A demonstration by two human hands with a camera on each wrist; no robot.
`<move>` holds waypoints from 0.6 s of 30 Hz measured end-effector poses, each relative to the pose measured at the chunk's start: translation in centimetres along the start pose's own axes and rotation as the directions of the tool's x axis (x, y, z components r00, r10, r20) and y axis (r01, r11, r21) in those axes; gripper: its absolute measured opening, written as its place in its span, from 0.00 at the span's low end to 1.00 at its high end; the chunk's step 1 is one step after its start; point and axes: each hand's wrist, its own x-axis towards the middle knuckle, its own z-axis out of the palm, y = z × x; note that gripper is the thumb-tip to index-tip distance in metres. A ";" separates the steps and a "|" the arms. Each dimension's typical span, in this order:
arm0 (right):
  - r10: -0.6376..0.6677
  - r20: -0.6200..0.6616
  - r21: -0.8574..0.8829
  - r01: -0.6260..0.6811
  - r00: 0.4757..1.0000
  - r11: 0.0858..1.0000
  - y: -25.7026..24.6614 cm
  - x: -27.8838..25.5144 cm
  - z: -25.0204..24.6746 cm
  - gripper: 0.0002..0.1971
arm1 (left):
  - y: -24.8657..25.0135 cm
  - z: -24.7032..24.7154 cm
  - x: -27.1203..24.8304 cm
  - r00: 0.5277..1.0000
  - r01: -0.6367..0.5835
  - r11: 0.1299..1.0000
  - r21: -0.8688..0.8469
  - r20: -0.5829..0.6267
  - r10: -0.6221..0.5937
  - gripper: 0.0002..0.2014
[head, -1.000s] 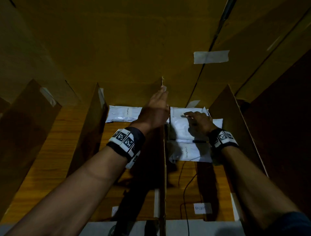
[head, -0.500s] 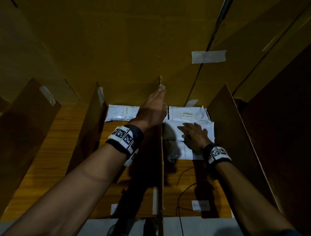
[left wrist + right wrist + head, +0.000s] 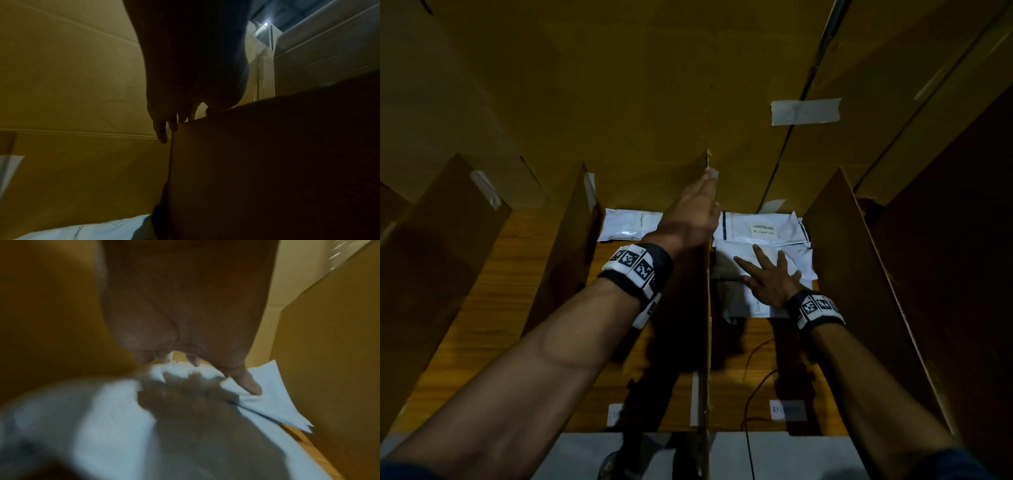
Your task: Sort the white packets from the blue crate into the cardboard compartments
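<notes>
Dim light; tall cardboard wall behind, wood-grain floor below, taped seam.

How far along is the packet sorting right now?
Done: one white packet lies in the left-of-centre compartment, and a labelled packet in the next. In hand: the right hand presses flat on the top packet there; the left hand rests on the divider. The crate is out of view.

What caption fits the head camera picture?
Right hand spread flat on white packets; left hand rests on the cardboard divider.
</notes>
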 end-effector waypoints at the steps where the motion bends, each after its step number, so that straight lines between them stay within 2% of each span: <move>1: -0.005 -0.023 0.012 0.006 1.000 1.000 -0.3 -0.8 -0.6 0.32 | 0.1 -0.3 -0.3 1.000 0.003 1.000 -0.004 0.006 -0.003 0.30; 2: -0.017 -0.064 0.045 0.020 0.998 0.999 -0.6 -1.6 -1.2 0.31 | 0.3 -0.5 -0.6 1.000 0.011 1.000 -0.015 0.006 -0.011 0.30; 4: -0.096 -0.231 0.134 0.130 0.968 0.982 -1.2 -3.7 -2.9 0.27 | 0.8 -1.2 -1.7 0.999 0.044 0.998 -0.049 -0.021 -0.045 0.29; 6: -0.128 -0.416 0.241 0.245 0.900 0.939 -1.8 -6.1 -4.1 0.21 | 1.1 -1.9 -3.7 0.994 0.080 0.993 -0.085 -0.072 -0.086 0.26; 8: -0.086 -0.522 0.322 0.290 0.849 0.901 -2.6 -9.0 -5.4 0.17 | 1.2 -2.5 -6.4 0.988 0.106 0.991 -0.084 -0.100 -0.115 0.23; 12: -0.079 -0.592 0.399 0.377 0.802 0.836 -6.5 -16.1 -6.7 0.12 | 1.1 -3.5 -13.0 0.986 0.123 0.986 -0.109 -0.095 -0.133 0.16; 18: -0.179 -0.587 0.369 0.458 0.790 0.809 -15.2 -26.2 -6.8 0.12 | -2.0 -6.6 -26.4 0.984 0.122 0.989 -0.086 -0.119 -0.132 0.14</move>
